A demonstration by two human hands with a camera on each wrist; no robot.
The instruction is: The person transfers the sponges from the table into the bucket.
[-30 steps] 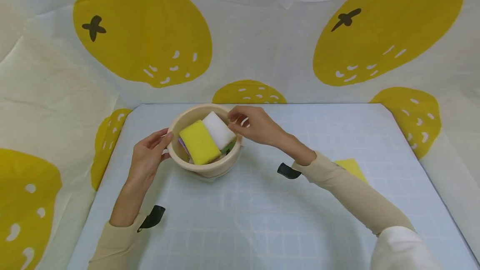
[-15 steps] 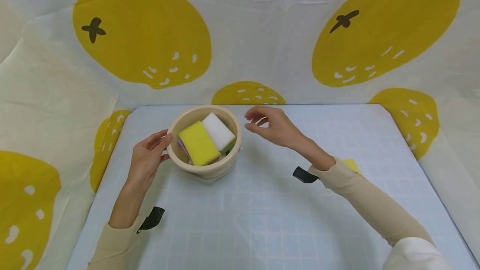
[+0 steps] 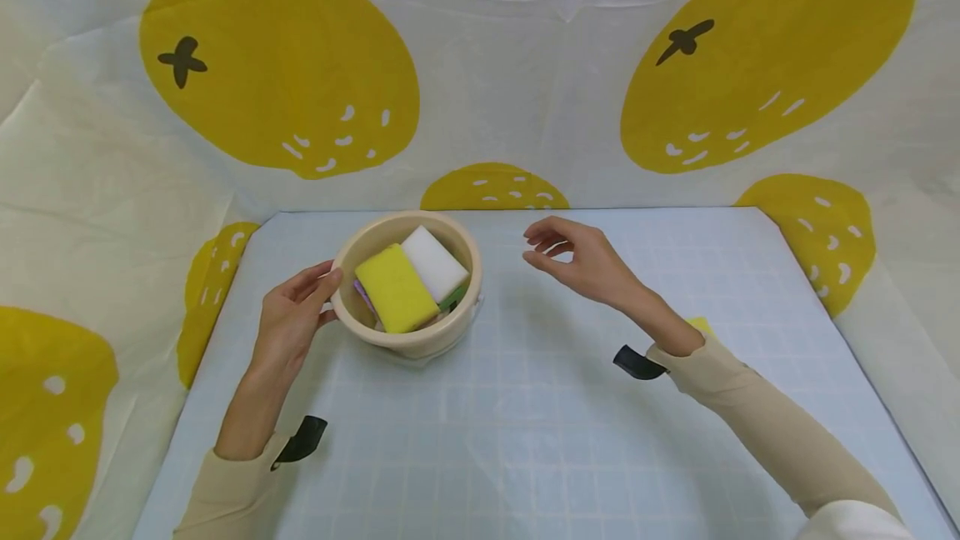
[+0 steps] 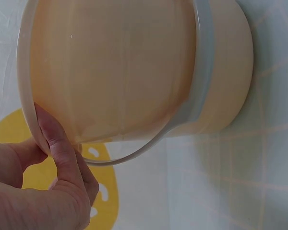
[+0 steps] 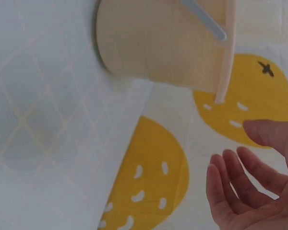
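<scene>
A cream bucket [image 3: 411,344] stands at the back left of the table, its pale handle [image 4: 134,154] hanging down along the side. My left hand [image 3: 292,319] pinches the bucket's left rim, thumb on one side and fingers on the other in the left wrist view. Inside lie a yellow sponge [image 3: 397,288] and a white sponge [image 3: 433,263] side by side, with a green piece [image 3: 453,298] and a purple edge [image 3: 363,294] partly hidden beneath them. To the right of the bucket, my right hand [image 3: 588,261] hovers apart from it, fingers loosely bent and holding nothing.
Behind the right sleeve a yellow flat piece [image 3: 702,325] shows on the light blue gridded table [image 3: 480,440]. A white cloth wall [image 3: 517,65] with large yellow fruit prints rises at the table's back edge and both sides.
My right hand has drawn away from the bucket's right rim and moved right, its sleeve now covering more of the yellow piece. The left hand keeps its grip, and the bucket stays in place.
</scene>
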